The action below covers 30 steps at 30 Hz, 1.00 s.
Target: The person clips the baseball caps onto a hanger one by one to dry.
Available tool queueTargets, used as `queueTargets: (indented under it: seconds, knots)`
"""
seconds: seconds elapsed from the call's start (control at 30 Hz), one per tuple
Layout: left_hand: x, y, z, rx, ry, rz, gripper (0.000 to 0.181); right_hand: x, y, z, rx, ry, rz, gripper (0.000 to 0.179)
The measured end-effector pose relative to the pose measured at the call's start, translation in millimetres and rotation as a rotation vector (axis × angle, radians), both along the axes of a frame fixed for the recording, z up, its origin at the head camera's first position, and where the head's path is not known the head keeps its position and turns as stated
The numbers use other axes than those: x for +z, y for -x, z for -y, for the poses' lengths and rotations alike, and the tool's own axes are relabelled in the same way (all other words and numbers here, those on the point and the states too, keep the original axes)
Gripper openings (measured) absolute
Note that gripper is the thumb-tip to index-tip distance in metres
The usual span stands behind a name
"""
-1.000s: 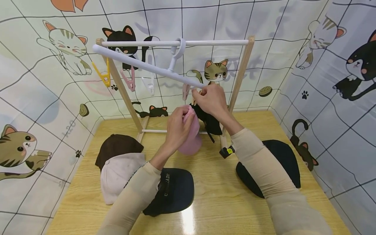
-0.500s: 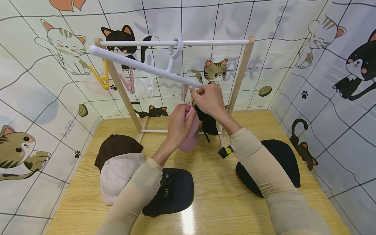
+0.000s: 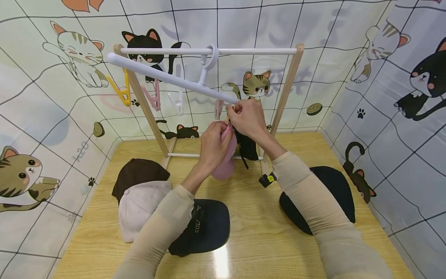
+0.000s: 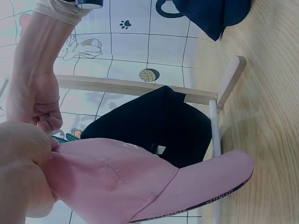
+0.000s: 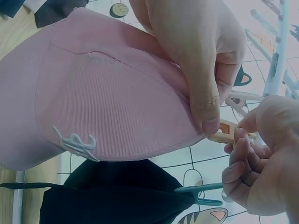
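Note:
My left hand (image 3: 213,145) pinches the gathered upper edge of a pink cap (image 4: 112,177), whose brim hangs down. The thumb and fingers of my right hand (image 3: 250,118) pinch a yellowish clothes clip (image 5: 224,132) below the low right end of a tilted white hanger (image 3: 153,73). This clip's mouth meets the cap's edge beside my left thumb; whether it bites the cloth I cannot tell. Behind the pink cap, a black cap (image 5: 117,196) hangs from a teal clip (image 5: 201,189). Several more clips hang along the hanger, among them a yellow one (image 3: 122,91).
A wooden rack (image 3: 290,83) with a white top rod (image 3: 258,51) carries the hanger. On the table (image 3: 254,240) lie brown (image 3: 139,176), pale pink (image 3: 141,209) and dark lettered (image 3: 212,228) caps at left, a black cap (image 3: 334,190) at right. A small black-and-yellow item (image 3: 267,179) sits by the rack's foot.
My left hand has raised the pink cap slightly, bringing its edge up to the clip in my right hand. The black cap and the hanger have shifted a little left.

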<state>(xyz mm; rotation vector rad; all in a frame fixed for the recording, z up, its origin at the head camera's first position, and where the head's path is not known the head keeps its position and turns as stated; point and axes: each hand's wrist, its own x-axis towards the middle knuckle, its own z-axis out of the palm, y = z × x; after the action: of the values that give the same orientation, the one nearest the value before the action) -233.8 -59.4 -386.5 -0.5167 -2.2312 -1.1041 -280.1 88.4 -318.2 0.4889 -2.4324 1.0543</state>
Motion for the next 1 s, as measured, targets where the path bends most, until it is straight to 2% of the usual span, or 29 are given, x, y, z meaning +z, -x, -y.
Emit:
queueTargets:
  seconds: [0.33, 0.6, 1.0]
  knots:
    - [-1.4, 1.4, 0.4, 0.004, -0.045, -0.019, 0.016, 1.1, 0.6, 1.4, 0.019, -0.038, -0.027, 0.039]
    - [-1.2, 5.1, 3.2, -0.007, -0.031, -0.010, 0.015, 1.3, 1.5, 1.8, 0.049, -0.030, -0.039, 0.037]
    - [5.2, 4.2, 4.3, 0.017, -0.056, 0.038, 0.015, 0.1, 2.3, 4.6, 0.059, -0.036, -0.029, 0.036]
